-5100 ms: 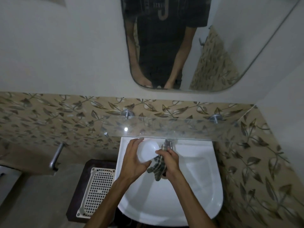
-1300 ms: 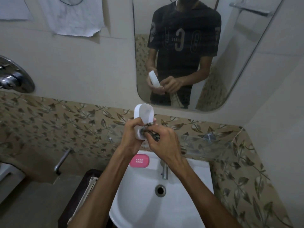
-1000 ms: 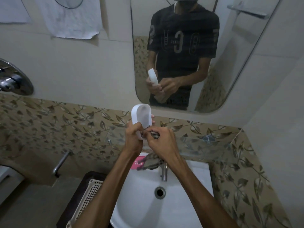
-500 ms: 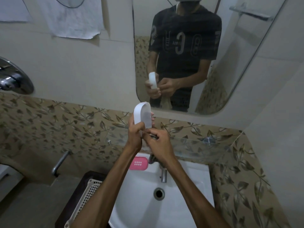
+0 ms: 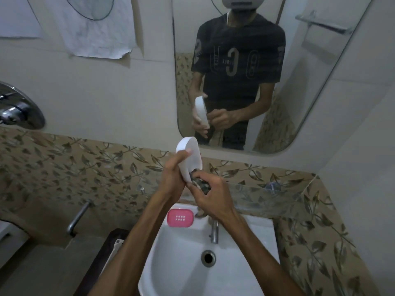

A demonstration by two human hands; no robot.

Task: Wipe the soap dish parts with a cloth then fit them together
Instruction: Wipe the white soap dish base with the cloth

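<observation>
Above sink: dish between hands

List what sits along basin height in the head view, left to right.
Wall spout → white basket edge → pink soap dish insert → basin tap → leaf-pattern tiles.
</observation>
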